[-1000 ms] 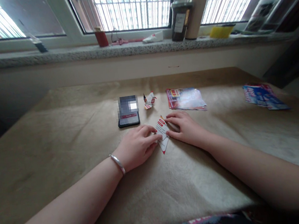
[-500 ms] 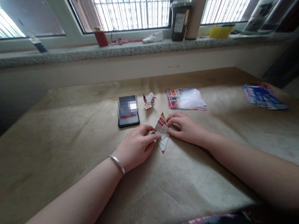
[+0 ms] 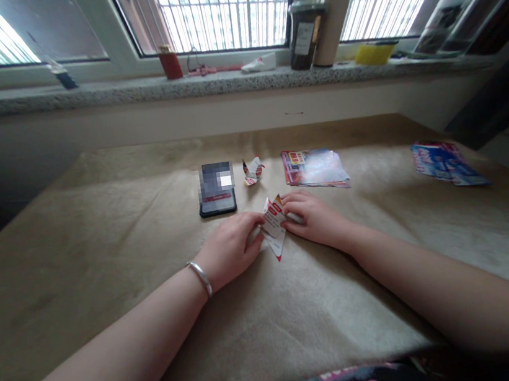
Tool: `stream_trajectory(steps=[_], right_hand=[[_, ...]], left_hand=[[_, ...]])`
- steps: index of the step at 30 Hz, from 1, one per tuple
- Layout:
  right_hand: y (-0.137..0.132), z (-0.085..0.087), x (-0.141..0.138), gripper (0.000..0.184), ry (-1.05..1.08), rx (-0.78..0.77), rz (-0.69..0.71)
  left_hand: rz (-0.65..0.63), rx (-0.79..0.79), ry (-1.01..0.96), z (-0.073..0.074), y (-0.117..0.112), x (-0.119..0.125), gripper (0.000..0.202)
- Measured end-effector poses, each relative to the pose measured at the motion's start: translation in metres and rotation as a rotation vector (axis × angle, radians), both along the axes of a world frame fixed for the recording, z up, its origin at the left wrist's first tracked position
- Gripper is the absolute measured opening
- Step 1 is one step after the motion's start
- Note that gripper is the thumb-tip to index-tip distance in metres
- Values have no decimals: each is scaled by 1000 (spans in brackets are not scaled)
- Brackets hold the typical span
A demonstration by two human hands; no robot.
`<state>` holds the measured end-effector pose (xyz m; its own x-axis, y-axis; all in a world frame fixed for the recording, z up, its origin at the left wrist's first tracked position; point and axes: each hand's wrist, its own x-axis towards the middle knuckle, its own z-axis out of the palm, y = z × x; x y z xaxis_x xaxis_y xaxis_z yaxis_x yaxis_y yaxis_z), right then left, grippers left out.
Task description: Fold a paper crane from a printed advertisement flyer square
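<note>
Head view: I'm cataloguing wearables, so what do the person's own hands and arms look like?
The ungloved left hand has a narrow silver bangle at its wrist; the ungloved right hand has none. No sleeve shows on either forearm.

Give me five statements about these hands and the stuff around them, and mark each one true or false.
1. The left hand and right hand both touch the folded paper. True.
2. A silver bracelet is on the right wrist. False: it is on the left.
3. The small paper figure stands between the phone and a leaflet pile. True.
4. The phone lies to the right of the small paper figure. False: it lies to the left.
5. A yellow item sits on the windowsill. True.
</note>
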<state>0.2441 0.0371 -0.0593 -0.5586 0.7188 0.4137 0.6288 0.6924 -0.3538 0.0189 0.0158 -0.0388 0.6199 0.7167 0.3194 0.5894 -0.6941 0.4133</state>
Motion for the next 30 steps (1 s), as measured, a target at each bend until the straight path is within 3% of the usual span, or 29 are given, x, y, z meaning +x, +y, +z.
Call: stream_trajectory(steps=[4, 7, 12, 30], right_hand=[[-6, 4, -3, 8, -66, 3, 1], [-11, 8, -7, 11, -120, 22, 13], [-12, 7, -9, 11, -105, 28, 52], [-10, 11, -3, 20, -60, -4, 182]], left_hand=[[76, -72, -76, -4, 4, -1, 30], [40, -47, -55, -6, 8, -2, 34], [-38, 44, 40, -10, 13, -3, 14], [-122, 156, 159, -7, 12, -6, 30]])
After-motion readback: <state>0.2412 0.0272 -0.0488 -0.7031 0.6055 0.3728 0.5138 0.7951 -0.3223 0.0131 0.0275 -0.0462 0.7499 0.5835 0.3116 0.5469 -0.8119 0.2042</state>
